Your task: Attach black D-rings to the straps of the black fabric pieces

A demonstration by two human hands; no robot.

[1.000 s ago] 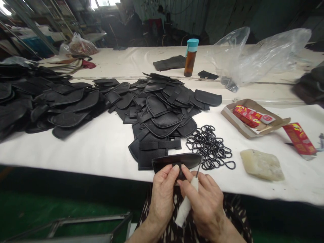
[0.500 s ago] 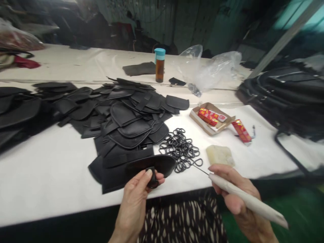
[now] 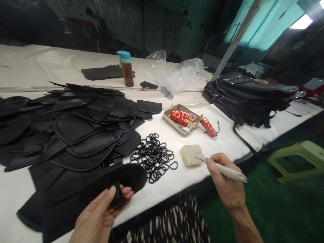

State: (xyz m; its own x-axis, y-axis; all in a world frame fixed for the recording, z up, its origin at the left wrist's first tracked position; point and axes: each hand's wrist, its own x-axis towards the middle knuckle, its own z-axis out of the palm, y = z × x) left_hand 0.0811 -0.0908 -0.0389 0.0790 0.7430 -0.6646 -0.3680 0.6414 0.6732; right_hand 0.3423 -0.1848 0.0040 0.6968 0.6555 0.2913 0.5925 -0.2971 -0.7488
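My left hand [image 3: 98,211] grips a black leather piece [image 3: 133,175], its thumb pressing a short folded strap [image 3: 116,190] with a black ring [image 3: 118,203] at its lower end. In my right hand [image 3: 226,184] is an awl [image 3: 230,172] with a pale wrapped handle. The awl's thin metal point lies over a yellowish, wax-like block [image 3: 191,152]; whether it touches the block I cannot tell. Between the hands a heap of black D-rings [image 3: 155,152] lies on the white table. Many similar black leather pieces [image 3: 88,135] are piled on the left.
An open cardboard box [image 3: 174,130] holds red packets, with another red packet [image 3: 209,127] beside it. Farther back are a blue-lidded bottle [image 3: 128,72] and a clear plastic bag [image 3: 182,74]. A black bag [image 3: 243,94] sits at right, a green stool [image 3: 301,152] below.
My right hand has brought the awl's point from beside the D-rings to the wax-like block. The view has swung right; my left hand keeps its hold on the leather piece.
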